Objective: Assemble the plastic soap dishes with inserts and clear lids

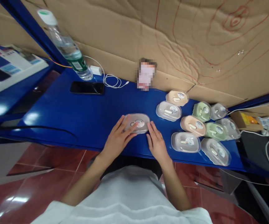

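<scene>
A grey oval plastic case (139, 122) with a clear lid and a round sticker lies on the blue table (78, 115) right in front of me. My left hand (118, 138) rests on its left side, fingers stretched flat over the lid. My right hand (156, 143) touches its right end with fingers extended and close together. Neither hand lifts the case.
Several similar cases in white, peach and green (195, 127) are clustered to the right. A black phone (87, 87), a water bottle (66, 46) and a white charger cable (111, 79) lie at the back left. Cardboard sheets (195, 40) form the back wall. An open box (244, 119) sits far right.
</scene>
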The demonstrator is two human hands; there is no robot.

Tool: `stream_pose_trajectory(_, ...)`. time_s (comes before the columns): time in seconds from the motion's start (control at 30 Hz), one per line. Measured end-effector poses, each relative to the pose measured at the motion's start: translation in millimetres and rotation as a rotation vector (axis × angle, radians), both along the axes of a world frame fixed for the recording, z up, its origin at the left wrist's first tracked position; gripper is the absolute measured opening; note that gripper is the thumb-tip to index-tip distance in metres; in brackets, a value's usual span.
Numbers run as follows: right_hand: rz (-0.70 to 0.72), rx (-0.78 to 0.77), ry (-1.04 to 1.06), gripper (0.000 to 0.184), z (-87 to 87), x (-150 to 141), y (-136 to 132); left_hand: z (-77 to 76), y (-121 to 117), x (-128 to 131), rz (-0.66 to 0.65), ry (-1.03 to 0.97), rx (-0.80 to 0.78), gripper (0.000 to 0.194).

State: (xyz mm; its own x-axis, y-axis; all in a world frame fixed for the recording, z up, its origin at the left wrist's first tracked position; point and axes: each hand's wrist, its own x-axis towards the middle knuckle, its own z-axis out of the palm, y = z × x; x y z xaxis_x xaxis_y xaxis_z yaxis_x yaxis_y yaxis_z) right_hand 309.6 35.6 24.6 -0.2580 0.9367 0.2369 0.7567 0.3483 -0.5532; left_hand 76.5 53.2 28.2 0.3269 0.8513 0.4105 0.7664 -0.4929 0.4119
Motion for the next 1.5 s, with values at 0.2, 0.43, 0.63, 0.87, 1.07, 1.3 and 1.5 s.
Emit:
stream_pose_trajectory(0.2, 0.131, 0.036, -0.158, 0.083, -1.2, -0.6, 3.4, -7.2, 8.5, -33.4, -0.088, -0.132, 0.001, 0.061)
stream_pose_trajectory(0.43, 0.16, 0.131, -0.161, 0.084, -12.0, 3.3, 1.1, -8.7, 9.8, -52.9, -0.079, -0.159, -0.086, 0.062)
stream_pose_trajectory(0.63, 0.168, 0.137, -0.182, 0.082, -13.5, 1.3, 1.6, 1.1, 12.2, -68.7, -0.059, -0.168, -0.183, 0.048)
stream_pose_trajectory(0.87, 0.146, 0.111, -0.207, 0.081, -3.1, -2.2, -0.6, -3.8, 11.1, -66.4, -0.057, -0.221, -0.188, 0.045)
stream_pose_trajectory(1.07, 0.169, 0.093, -0.215, 0.079, -3.0, 0.8, -2.2, -2.8, 11.8, -65.6, -0.041, -0.252, -0.217, 0.043)
stream_pose_trajectory(1.3, 0.23, 0.093, -0.191, 0.077, -1.9, -0.5, -4.1, -6.1, 15.0, -73.1, -0.015, -0.29, -0.245, 0.05)
stream_pose_trajectory(1.5, 0.138, 0.023, -0.072, 0.05, 9.3, -7.7, -3.1, -14.7, 14.8, -70.6, -0.042, -0.229, -0.143, 0.048)
